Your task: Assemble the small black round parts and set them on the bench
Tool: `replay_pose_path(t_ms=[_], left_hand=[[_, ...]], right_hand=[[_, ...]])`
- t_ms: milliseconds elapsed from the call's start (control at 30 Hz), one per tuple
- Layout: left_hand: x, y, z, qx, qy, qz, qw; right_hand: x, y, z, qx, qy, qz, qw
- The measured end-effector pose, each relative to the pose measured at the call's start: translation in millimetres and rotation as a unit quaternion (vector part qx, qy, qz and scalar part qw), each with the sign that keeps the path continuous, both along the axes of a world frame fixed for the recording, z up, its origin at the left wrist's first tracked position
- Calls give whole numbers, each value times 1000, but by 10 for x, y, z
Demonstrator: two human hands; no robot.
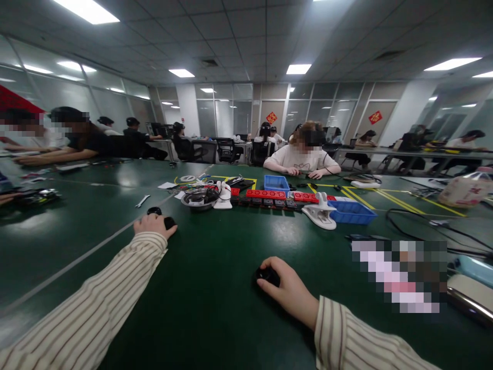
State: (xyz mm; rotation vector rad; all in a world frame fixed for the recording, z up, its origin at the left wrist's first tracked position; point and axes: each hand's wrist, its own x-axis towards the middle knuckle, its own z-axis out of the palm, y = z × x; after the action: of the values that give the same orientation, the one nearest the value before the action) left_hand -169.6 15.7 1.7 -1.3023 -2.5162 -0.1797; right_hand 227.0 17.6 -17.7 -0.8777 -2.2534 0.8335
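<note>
My left hand (151, 225) lies palm down on the green table, its fingers curved over something black. Shiny black rounded parts (169, 222) show at the thumb and beyond the fingertips; I cannot tell whether they are one piece or two. Nearer to me and further right, my right hand (285, 282) is curled around a black rounded object (270, 276), about the size of a computer mouse, which rests on the table. Its far side is hidden by the fingers. A small open-end wrench (142, 201) lies beyond my left hand.
Across the middle stand a red and black strip (265, 195), white clips (320, 213), blue bins (352, 211) and a dark dish (200, 198) with cables. Black cables (408, 218) run at the right. A person (304, 156) sits opposite; others work around.
</note>
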Motion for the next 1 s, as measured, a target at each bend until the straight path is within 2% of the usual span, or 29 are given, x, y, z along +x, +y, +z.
replay_pose_path(t_ms=[300,533,633,700,767,867,967,1000], left_hand=[[-110,54,-34,-20,45,-64,997],[-175,69,-38,50,73,-84,993],[-85,73,31,90,71,-123,986],[122,51,61,102,67,-193,973],[473,-6,29,89,49,-298,949],[1172,-147,-139,54,3,-445,894],[1787,-261,-302,29,-44,-530,846],[1923,-273,-326,25,-100,-558,824]], right_hand=[[-1,-44,48,16,-21,1,1000],[-2,-35,47,13,-27,-1,1000],[1,-32,36,10,-24,-1,1000],[8,-33,27,7,-19,-1,1000],[14,-31,16,6,-13,-1,1000],[10,-22,1,7,-8,-2,1000],[-10,-11,-17,9,-13,0,1000],[-17,-8,-26,10,-16,-2,1000]])
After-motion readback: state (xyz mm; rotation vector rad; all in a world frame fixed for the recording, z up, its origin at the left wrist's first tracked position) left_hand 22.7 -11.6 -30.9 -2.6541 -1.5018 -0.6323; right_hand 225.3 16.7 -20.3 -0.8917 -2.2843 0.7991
